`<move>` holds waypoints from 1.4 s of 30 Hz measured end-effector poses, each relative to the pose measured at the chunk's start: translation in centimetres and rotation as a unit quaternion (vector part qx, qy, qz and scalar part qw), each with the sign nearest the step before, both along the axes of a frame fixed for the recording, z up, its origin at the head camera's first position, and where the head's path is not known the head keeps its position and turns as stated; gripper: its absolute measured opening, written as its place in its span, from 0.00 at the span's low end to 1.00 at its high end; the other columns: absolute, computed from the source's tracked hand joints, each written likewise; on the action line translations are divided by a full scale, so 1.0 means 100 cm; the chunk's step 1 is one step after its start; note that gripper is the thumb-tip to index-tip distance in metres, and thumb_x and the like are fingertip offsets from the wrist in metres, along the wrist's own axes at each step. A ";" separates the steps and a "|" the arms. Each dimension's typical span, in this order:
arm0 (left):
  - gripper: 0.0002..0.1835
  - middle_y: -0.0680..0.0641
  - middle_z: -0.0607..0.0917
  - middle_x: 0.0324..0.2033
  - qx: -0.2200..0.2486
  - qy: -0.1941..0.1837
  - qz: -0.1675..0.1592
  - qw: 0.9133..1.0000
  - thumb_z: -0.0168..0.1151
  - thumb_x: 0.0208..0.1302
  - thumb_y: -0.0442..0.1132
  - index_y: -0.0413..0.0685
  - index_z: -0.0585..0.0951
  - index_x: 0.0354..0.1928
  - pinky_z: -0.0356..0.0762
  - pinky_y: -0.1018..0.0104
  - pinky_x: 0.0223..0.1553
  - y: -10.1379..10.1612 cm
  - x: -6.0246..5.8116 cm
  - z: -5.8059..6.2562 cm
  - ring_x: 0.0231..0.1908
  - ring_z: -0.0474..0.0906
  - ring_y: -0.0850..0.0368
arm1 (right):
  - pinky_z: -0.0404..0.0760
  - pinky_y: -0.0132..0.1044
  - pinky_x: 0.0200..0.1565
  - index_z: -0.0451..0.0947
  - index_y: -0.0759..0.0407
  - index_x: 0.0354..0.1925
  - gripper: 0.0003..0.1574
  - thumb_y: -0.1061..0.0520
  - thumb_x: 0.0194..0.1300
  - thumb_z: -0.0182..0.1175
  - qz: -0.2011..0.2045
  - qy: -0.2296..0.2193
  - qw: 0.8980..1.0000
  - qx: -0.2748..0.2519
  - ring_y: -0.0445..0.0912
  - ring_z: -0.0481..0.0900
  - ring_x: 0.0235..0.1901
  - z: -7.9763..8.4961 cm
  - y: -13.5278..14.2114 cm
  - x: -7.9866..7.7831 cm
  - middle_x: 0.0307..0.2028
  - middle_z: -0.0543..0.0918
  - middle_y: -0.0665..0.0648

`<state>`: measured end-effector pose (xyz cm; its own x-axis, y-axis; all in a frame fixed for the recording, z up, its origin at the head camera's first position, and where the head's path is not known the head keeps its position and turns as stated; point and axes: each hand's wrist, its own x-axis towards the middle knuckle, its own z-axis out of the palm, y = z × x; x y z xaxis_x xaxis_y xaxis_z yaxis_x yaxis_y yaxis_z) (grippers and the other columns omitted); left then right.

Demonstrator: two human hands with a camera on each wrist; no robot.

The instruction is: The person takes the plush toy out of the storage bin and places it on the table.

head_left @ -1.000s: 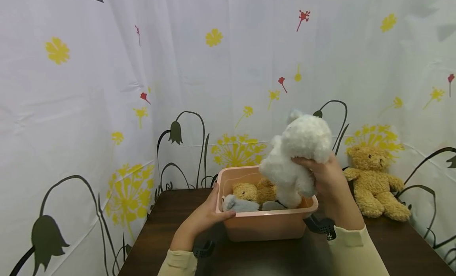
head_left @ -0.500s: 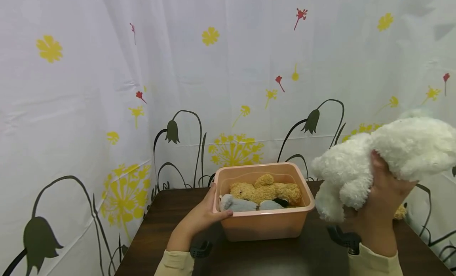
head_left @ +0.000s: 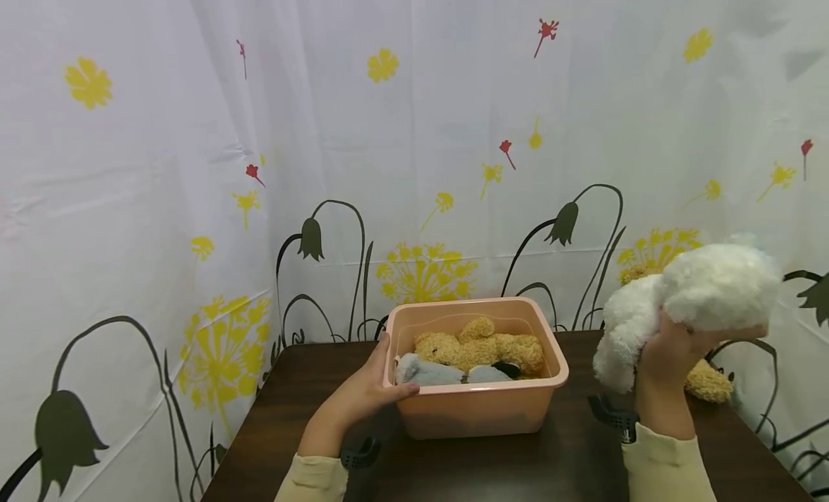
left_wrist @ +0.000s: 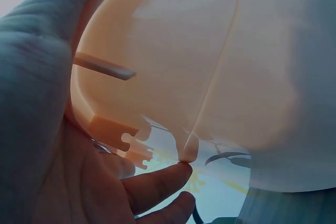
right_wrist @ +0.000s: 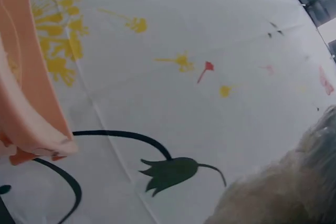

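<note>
My right hand [head_left: 670,351] grips a fluffy white stuffed animal [head_left: 719,286] by its middle, above the right side of the table. Pale fur of this toy fills the lower right corner of the right wrist view. My left hand [head_left: 359,387] holds the left end of a peach plastic bin [head_left: 476,414], thumb over the front rim. Fingers [left_wrist: 157,184] lie against the bin's outside in the left wrist view. Inside the bin lie a tan curly plush toy [head_left: 482,352] and a grey plush toy [head_left: 427,372], partly hidden by the front wall.
A tan teddy bear [head_left: 709,381] sits at the table's right, mostly hidden behind the white toy and my right hand. The dark wooden table [head_left: 298,387] carries the bin. A white flower-printed curtain [head_left: 427,128] hangs behind it.
My right hand has carried the white stuffed animal out from above the bin to the right, then lowered it somewhat in front of the teddy bear. My left hand keeps its grip on the bin.
</note>
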<state>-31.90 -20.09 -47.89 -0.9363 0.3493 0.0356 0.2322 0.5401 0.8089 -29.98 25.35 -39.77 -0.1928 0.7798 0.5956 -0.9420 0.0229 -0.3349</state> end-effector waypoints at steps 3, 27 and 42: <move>0.69 0.43 0.35 0.89 -0.001 0.003 -0.004 1.000 0.74 0.68 0.63 0.58 0.32 0.90 0.61 0.29 0.78 -0.001 0.001 -0.002 0.86 0.50 0.35 | 0.69 0.41 0.64 0.33 0.62 0.80 0.67 0.75 0.62 0.69 0.037 -0.022 0.999 0.021 0.52 0.71 0.62 -0.011 0.008 -0.023 0.73 0.68 0.62; 0.69 0.42 0.35 0.89 -0.008 0.003 -0.004 1.000 0.74 0.67 0.63 0.58 0.31 0.90 0.60 0.30 0.79 -0.001 -0.002 0.000 0.86 0.48 0.35 | 0.69 0.73 0.71 0.44 0.55 0.83 0.69 0.49 0.63 0.80 -0.034 -0.516 0.807 0.287 0.75 0.69 0.72 -0.112 0.039 -0.145 0.77 0.62 0.76; 0.69 0.42 0.36 0.89 -0.019 0.000 0.006 1.000 0.74 0.67 0.63 0.59 0.32 0.90 0.61 0.28 0.78 0.000 0.001 0.004 0.85 0.51 0.33 | 0.66 0.79 0.66 0.41 0.71 0.85 0.73 0.36 0.69 0.74 -0.048 -0.562 0.727 0.391 0.82 0.58 0.71 -0.189 0.039 -0.137 0.77 0.52 0.82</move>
